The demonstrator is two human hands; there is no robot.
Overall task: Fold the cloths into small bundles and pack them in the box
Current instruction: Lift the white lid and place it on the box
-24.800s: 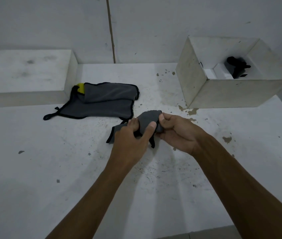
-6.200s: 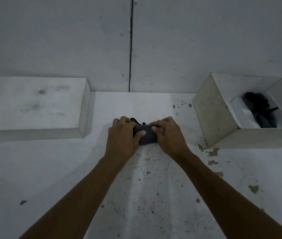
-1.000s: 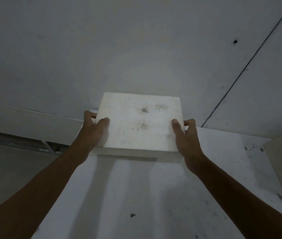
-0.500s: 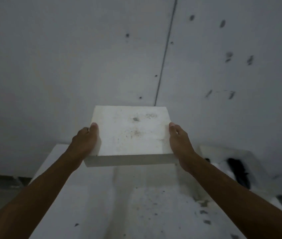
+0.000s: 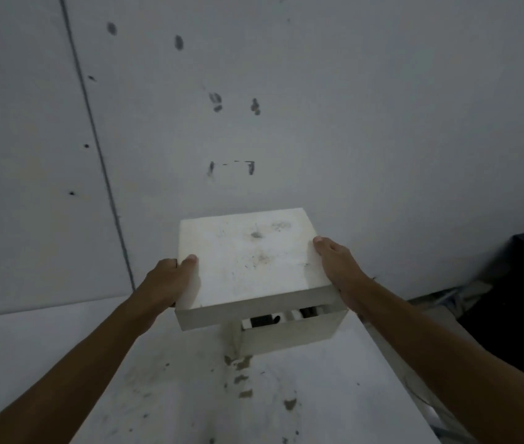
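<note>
Lid [image 5: 251, 261] over box [image 5: 289, 334]; box on table [image 5: 190, 395], before wall [image 5: 350, 123].

Two hands are in view: one left hand [image 5: 171, 282] and one right hand [image 5: 339, 267], each gripping a side of the lid. There is one white lid [image 5: 251, 262], held above one white box [image 5: 292, 334]. Dark cloth [image 5: 262, 320] shows through the gap between them; how many bundles cannot be told. One counter [image 5: 190, 395] carries the box. One dark object [image 5: 523, 299] stands at the right.
</note>
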